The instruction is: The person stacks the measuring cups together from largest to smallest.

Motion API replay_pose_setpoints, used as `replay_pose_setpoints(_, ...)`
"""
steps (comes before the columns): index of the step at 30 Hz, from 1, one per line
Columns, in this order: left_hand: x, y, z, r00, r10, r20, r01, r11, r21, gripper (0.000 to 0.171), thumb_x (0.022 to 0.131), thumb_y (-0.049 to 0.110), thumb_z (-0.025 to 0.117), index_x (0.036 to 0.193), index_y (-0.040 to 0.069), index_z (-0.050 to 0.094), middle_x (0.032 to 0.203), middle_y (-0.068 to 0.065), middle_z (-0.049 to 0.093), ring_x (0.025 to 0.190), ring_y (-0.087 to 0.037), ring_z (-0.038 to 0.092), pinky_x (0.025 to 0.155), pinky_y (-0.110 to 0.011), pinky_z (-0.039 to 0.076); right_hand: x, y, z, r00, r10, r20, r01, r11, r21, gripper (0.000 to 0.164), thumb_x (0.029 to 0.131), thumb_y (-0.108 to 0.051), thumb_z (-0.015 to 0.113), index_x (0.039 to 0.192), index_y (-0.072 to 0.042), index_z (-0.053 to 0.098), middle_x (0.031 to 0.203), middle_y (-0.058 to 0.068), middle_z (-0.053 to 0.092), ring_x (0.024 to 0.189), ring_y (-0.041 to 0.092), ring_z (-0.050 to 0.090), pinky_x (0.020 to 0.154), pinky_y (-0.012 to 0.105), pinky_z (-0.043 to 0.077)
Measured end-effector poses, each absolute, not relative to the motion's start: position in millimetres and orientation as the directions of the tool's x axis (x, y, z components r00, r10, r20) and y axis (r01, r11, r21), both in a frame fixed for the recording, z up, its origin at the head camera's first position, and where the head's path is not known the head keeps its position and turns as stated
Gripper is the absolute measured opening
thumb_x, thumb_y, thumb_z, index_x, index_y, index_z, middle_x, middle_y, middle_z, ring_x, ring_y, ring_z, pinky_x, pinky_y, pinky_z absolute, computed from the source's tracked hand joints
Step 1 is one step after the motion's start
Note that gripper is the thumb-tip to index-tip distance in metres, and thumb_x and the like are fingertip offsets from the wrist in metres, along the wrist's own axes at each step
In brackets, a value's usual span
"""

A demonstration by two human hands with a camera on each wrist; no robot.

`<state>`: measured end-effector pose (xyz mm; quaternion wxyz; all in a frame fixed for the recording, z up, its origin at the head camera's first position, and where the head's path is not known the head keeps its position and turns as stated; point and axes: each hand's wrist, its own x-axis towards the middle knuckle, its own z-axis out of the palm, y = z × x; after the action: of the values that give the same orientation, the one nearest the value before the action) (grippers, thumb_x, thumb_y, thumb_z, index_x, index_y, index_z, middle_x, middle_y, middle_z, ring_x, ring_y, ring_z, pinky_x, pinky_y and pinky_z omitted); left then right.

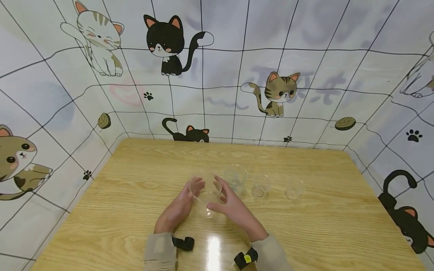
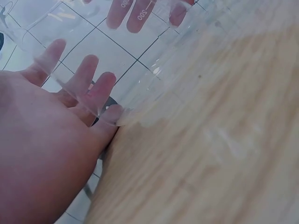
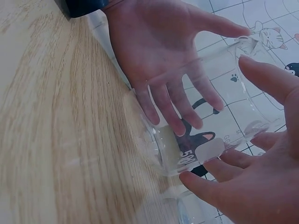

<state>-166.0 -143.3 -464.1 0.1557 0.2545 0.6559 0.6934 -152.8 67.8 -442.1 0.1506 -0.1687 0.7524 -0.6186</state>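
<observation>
A large clear glass beaker stands on the wooden table between both hands. White graduation marks, among them a 500, show on its wall in the right wrist view. My left hand is at its left side, with fingers extended along the glass and the thumb near the spout. On the opposite side, my right hand has its thumb spread in front and its loosely bent fingers behind the wall. Fingertips of the right hand show through the glass in the left wrist view.
Three smaller clear glass vessels stand in a row to the right: a medium one close behind the right hand, a smaller one, then another small one. A cat-print cloth hangs around the table.
</observation>
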Motion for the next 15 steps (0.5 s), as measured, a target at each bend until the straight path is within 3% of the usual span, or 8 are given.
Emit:
replay_pose_setpoints(8,-171,-143,-480,-0.81,0.567,0.147,0.084,-0.135,0.987,0.063,0.091,0.046,0.039,0.141,0.015,0.015,0.144,-0.017,0.02,0.133,-0.028,0.015,0.103,-0.054,0.003,-149,75,-440,-0.89,-0.457,0.007,-0.107,0.193,-0.975,0.084,0.078,-0.034,0.068,0.139,-0.042,0.012,0.146,-0.005,0.016,0.132,0.025,0.02,0.102,0.046,0.023)
replay_pose_setpoints(15,-171,-137,-485,-0.792,0.591,0.15,0.069,-0.158,0.985,0.06,0.092,0.036,0.045,0.141,0.015,0.017,0.143,-0.016,0.022,0.132,-0.029,0.017,0.104,-0.05,0.007,-146,86,-437,-0.878,-0.479,-0.018,-0.125,0.265,-0.956,0.088,0.078,-0.032,0.068,0.143,-0.03,0.009,0.146,0.008,0.019,0.13,0.032,0.022,0.101,0.045,0.026)
